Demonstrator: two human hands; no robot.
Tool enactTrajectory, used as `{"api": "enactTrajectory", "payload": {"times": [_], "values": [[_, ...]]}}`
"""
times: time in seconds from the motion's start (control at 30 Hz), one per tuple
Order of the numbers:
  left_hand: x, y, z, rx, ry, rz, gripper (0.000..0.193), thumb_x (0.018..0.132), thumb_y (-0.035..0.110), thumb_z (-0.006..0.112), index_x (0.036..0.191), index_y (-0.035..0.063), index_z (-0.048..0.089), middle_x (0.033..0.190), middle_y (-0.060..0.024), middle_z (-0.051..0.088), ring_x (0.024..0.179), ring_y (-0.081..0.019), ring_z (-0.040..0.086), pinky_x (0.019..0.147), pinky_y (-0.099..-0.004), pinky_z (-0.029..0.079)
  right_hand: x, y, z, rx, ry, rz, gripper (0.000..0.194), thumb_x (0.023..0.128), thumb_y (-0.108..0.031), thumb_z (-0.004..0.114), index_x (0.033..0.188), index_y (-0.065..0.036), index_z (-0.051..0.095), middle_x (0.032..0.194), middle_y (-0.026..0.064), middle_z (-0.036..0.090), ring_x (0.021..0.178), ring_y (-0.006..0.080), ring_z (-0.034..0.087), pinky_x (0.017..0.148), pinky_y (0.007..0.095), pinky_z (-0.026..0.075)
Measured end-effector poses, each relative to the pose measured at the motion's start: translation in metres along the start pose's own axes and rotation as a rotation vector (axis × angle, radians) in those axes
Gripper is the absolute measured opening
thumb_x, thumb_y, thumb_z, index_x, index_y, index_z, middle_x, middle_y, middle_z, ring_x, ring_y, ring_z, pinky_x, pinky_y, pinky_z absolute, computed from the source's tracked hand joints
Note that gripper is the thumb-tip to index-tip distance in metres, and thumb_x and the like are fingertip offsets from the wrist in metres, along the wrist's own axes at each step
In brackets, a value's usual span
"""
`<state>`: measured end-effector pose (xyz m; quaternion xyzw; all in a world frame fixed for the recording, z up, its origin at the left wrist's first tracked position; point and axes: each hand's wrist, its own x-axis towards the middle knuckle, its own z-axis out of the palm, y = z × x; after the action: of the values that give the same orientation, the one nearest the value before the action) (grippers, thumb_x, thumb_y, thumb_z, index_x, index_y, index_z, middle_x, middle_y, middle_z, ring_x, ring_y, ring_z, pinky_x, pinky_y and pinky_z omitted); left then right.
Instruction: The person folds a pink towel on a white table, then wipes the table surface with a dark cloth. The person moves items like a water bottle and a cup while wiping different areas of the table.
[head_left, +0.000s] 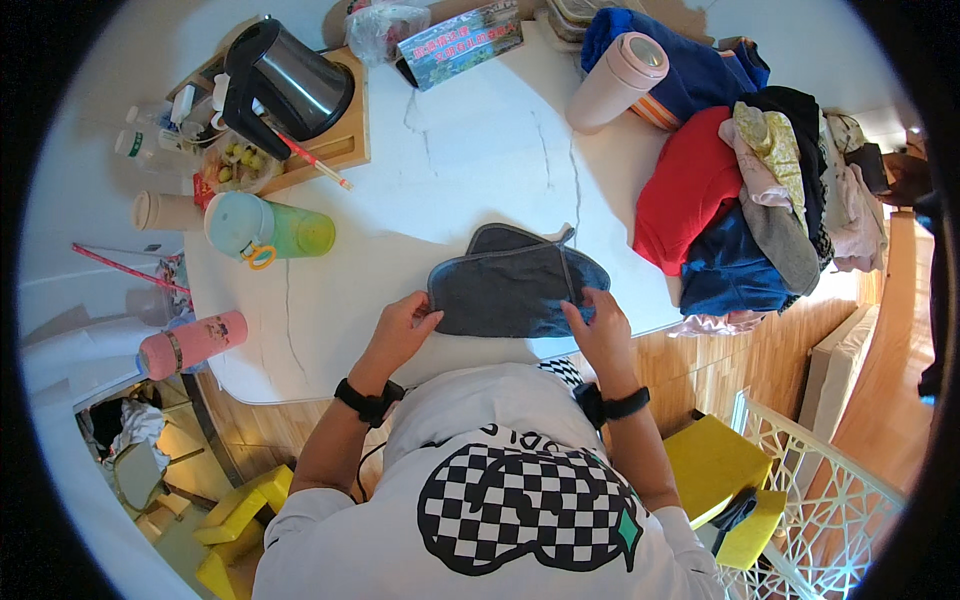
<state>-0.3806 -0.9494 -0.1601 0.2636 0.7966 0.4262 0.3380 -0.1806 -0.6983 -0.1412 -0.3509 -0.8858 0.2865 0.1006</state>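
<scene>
A dark grey cloth (502, 289) with a piped edge lies folded on the white marbled table (360, 300), near the edge closest to me. One layer sticks out at its far side, and a thin strip crosses its right part. My left hand (401, 330) pinches the cloth's left edge between thumb and fingers. At the right end, my right hand (598, 322) has its fingers on the cloth's edge, thumb and forefinger a little apart; whether it grips the cloth is hard to tell.
Right of the cloth is a clothes pile (690, 187), with a pale pink bottle (619, 82) behind. At left stand a green-blue bottle (292, 229), a pink bottle (199, 345) and a kettle (300, 82) on a wooden tray (360, 112). A printed sign (461, 45) stands at the back.
</scene>
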Motion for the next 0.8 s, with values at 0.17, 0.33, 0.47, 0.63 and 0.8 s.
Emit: {"api": "enactTrajectory", "payload": {"times": [0.17,0.33,0.47,0.63,0.8], "values": [[0.005,0.021,-0.002,-0.092,0.064,0.023,0.019,0.088,0.011,0.067,0.098,-0.0019,0.058,0.088,-0.0125,0.068,0.080,-0.0211,0.065,0.075,-0.0305,0.051,0.015,0.000,0.015,0.136,-0.176,0.193,0.026,0.078,-0.015,0.074,0.096,-0.001,0.063,0.074,0.0128,0.066,0.070,0.0264,0.066,0.066,0.0359,0.053],[0.020,0.054,0.001,-0.100,0.052,0.359,0.014,0.093,0.008,0.061,0.102,-0.0010,0.056,0.088,-0.0089,0.063,0.083,-0.0153,0.061,0.080,-0.0288,0.049,0.003,0.007,-0.013,0.481,-0.025,-0.045,0.018,0.077,0.004,0.067,0.093,-0.001,0.059,0.087,0.0135,0.066,0.070,0.0205,0.061,0.065,0.0297,0.050],[0.044,0.059,0.013,-0.297,-0.104,0.180,0.016,0.093,0.007,0.060,0.107,-0.0001,0.056,0.089,-0.0099,0.063,0.082,-0.0162,0.061,0.076,-0.0315,0.050,-0.025,0.024,-0.036,0.523,0.049,-0.116,0.017,0.078,0.007,0.067,0.090,-0.001,0.058,0.096,0.0142,0.066,0.077,0.0217,0.062,0.066,0.0290,0.050],[0.074,0.033,0.038,0.194,-0.039,0.206,0.025,0.093,0.010,0.063,0.115,0.0005,0.054,0.090,-0.0101,0.064,0.077,-0.0150,0.060,0.071,-0.0294,0.050,-0.046,0.045,-0.014,0.610,-0.150,0.355,0.010,0.085,-0.003,0.068,0.091,0.000,0.060,0.079,0.0051,0.065,0.070,0.0088,0.060,0.062,0.0239,0.047],[0.063,0.021,0.044,0.036,0.031,0.153,0.036,0.088,0.008,0.068,0.120,0.0020,0.053,0.087,-0.0103,0.065,0.073,-0.0151,0.062,0.066,-0.0294,0.051,-0.047,0.055,-0.002,0.594,-0.062,0.330,0.016,0.089,-0.009,0.068,0.096,0.003,0.062,0.071,0.0045,0.065,0.064,0.0086,0.059,0.058,0.0239,0.047]]}}
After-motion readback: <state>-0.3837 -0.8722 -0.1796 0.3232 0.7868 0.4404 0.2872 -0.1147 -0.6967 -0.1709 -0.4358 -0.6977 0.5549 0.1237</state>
